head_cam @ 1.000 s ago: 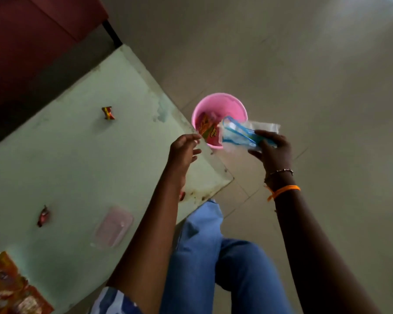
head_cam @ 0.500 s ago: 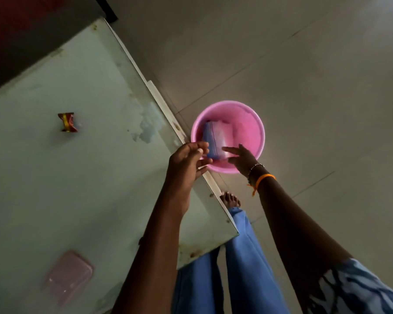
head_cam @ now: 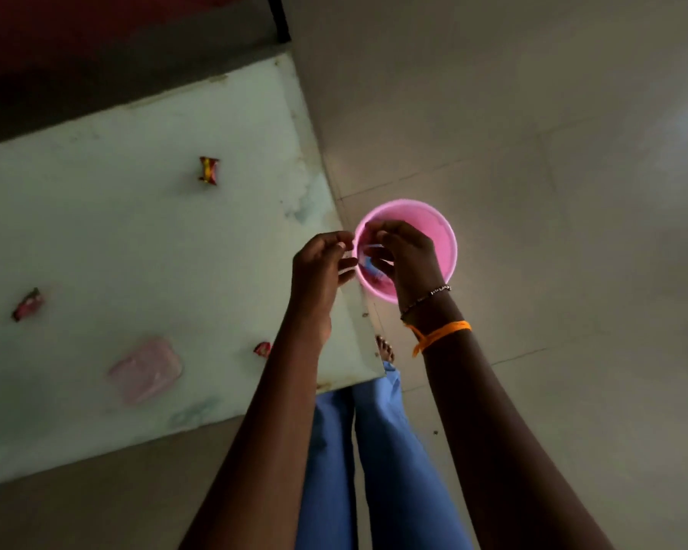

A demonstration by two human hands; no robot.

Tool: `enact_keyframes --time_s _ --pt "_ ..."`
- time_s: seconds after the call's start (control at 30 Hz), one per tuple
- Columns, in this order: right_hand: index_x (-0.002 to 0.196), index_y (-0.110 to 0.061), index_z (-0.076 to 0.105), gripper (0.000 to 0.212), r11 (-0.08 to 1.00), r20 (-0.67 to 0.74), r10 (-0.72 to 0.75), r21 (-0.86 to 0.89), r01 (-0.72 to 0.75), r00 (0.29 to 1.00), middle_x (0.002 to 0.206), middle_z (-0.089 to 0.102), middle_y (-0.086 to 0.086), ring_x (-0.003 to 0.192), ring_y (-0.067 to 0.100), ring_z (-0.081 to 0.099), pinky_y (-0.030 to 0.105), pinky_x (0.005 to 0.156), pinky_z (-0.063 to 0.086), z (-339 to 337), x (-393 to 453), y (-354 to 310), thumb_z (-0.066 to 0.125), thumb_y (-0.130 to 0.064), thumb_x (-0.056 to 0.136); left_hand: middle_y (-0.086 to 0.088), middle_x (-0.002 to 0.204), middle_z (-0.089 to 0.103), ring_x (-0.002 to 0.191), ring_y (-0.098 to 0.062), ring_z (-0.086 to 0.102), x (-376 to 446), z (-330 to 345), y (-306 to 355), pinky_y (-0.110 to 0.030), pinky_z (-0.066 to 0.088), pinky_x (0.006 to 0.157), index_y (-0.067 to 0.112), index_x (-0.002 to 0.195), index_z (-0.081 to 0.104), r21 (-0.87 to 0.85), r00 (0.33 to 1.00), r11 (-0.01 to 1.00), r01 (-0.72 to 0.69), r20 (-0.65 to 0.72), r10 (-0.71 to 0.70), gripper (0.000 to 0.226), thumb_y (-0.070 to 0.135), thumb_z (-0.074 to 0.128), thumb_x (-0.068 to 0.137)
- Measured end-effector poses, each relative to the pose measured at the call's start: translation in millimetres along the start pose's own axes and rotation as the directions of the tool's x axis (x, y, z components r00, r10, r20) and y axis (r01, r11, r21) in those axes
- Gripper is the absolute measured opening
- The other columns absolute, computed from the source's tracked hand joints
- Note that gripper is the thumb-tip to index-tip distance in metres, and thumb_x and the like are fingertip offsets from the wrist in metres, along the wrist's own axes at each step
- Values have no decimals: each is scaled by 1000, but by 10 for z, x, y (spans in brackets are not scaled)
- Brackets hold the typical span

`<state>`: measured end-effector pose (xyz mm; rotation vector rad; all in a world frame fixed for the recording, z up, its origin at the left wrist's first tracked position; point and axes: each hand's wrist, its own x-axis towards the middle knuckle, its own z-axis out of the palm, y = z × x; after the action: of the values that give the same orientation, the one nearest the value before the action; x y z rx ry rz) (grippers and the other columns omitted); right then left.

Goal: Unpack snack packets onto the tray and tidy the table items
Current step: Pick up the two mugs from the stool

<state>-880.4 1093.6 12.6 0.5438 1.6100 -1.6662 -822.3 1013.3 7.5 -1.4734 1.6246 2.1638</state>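
A pink bucket (head_cam: pixel 433 232) stands on the floor just off the table's right edge. My right hand (head_cam: pixel 408 256) is over its mouth, fingers pinched on a clear and blue plastic wrapper (head_cam: pixel 370 264) that hangs inside the bucket. My left hand (head_cam: pixel 318 267) hovers at the bucket's left rim, fingers loosely curled, with nothing visible in it. On the pale green table (head_cam: pixel 136 232) lie a red-yellow candy (head_cam: pixel 208 170), a dark red candy (head_cam: pixel 28 304) and a small red candy (head_cam: pixel 263 349) beside my left forearm.
A translucent pink lid or box (head_cam: pixel 146 369) lies on the table near its front edge. My legs in blue trousers (head_cam: pixel 378 450) and a bare foot (head_cam: pixel 385 349) are at the table's front right corner. Grey floor tiles spread to the right.
My right hand carried the wrapper from above the bucket down into it, then closed over it at the mouth. My left hand moved closer to the rim. The view shifted left.
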Motion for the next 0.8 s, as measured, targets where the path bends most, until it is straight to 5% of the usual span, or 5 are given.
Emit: enact_keyframes --time_s 0.27,0.43,0.57,0.67,0.8 --pt "76 -15 58 26 979 267 16 -199 39 964 70 55 4 61 12 49 18 59 35 898 -858 -18 43 3 88 -4 95 64 88 -19 62 -672 -904 159 -24 48 74 20 88 61 -229 979 970 -84 -200 38 22 9 42 90" --pt "84 -5 57 19 946 380 73 -320 57 922 68 55 6 55 10 51 16 53 38 1662 -1331 380 43 7 87 -9 100 62 92 -21 61 -1064 -1691 21 -29 47 80 12 98 58 -368 929 916 -159 -369 13 18 8 42 90" --pt "73 -5 55 29 925 501 136 -374 72 855 47 61 -2 38 2 57 9 39 43 2371 -1813 901 39 12 88 -8 90 63 87 -20 62 -1344 -2515 -173 -28 50 78 9 92 59 -508 868 830 -230 -493 -62 18 5 42 89" --pt "79 -4 57 24 881 539 155 -455 131 828 64 58 8 52 7 61 14 48 46 2911 -2170 1373 40 11 87 -5 90 67 81 -12 67 -1577 -3219 -398 -25 53 77 15 88 63 -540 818 792 -284 -568 -94 22 5 43 88" --pt "93 -3 57 18 807 560 188 -556 198 807 70 55 7 63 15 51 21 60 38 3645 -2617 2059 43 6 88 -13 100 65 92 -24 62 -1920 -4232 -680 -25 50 75 12 93 61 -541 770 781 -313 -626 -125 20 6 42 90"
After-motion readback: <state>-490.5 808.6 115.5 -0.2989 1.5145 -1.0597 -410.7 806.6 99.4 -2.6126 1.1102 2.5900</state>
